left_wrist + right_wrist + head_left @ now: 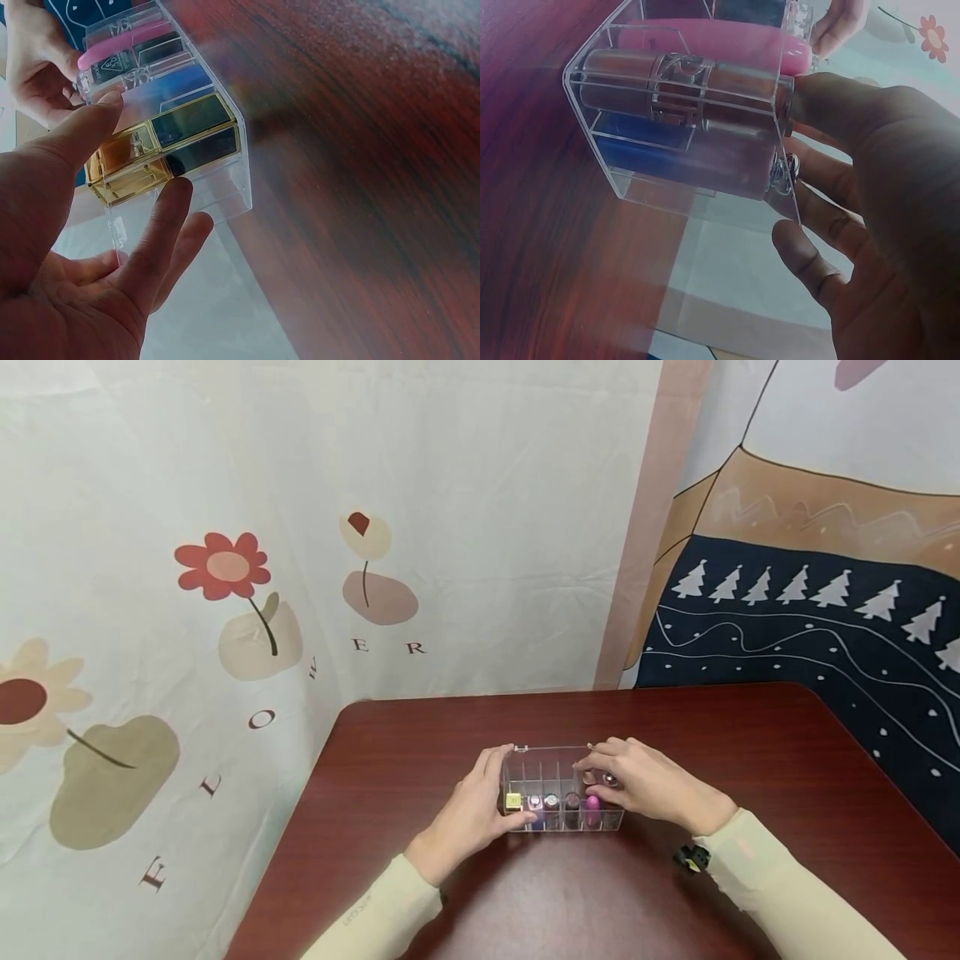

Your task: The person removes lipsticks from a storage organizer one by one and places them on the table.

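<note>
A clear plastic lipstick organizer with divided compartments stands on the table. My left hand grips its left end, thumb across the front and fingers at the side and back. At the right end, my right hand pinches the top of a brown translucent lipstick tube that sits inside a slot. Beside that tube are a pink tube and a blue-and-pink one. Gold-and-black lipsticks fill slots near my left hand. The right index fingertip is partly hidden in the right wrist view.
The dark red wooden table extends around the organizer. A pale curtain printed with flowers hangs behind and to the left, and a navy hanging with white trees is at the right. A small black device sits at my right wrist.
</note>
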Motion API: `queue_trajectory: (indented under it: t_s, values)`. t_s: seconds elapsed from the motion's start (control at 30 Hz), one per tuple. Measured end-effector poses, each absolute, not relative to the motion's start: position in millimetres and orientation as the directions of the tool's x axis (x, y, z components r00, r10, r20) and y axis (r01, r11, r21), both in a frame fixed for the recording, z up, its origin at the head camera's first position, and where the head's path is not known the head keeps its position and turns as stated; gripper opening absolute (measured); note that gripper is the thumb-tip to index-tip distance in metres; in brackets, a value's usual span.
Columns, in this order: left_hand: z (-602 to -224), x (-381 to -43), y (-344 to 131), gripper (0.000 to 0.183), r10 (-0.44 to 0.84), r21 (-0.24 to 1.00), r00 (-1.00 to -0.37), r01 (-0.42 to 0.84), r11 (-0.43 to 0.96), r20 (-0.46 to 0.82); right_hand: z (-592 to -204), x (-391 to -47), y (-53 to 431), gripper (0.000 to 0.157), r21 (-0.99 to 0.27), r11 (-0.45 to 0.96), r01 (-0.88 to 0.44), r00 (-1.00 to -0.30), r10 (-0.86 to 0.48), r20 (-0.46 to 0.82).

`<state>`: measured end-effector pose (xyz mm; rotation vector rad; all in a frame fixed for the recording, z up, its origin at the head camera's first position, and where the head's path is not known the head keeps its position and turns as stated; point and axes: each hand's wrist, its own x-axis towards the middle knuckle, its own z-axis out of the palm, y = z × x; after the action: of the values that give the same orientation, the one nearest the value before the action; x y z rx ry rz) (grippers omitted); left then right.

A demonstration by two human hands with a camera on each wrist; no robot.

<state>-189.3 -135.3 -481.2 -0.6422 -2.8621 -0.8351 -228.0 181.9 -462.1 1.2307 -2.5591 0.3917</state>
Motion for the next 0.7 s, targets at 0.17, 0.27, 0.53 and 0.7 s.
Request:
queue_trajectory:
  t_s: [0.17, 0.27, 0.53, 0.7]
  values:
    - [-482.6, -189.2, -135.5, 0.113, 0.372, 0.476, -0.904, 0.428, 0.768, 0.211, -463.0, -227.2, 180.3, 0.029, -0.118, 0.613, -0.781, -0.609, -0.705, 0.364]
    - [-482.9, -189.1, -135.4, 0.112, 0.369, 0.481, -0.906, 0.423, 0.768, 0.208, -463.7, -226.6, 179.6, 0.027, -0.117, 0.619, -0.777, -0.614, -0.701, 0.362]
    - [-482.5, -189.5, -134.9, 0.111, 0.36, 0.493, -0.91, 0.414, 0.765, 0.205, -465.3, -227.0, 179.6, 0.025, -0.12, 0.615, -0.779, -0.611, -0.702, 0.366]
    - [-481.9, -189.5, -134.7, 0.111, 0.359, 0.496, -0.909, 0.416, 0.762, 0.211, -465.6, -228.1, 180.0, 0.023, -0.11, 0.613, -0.782, -0.604, -0.704, 0.374]
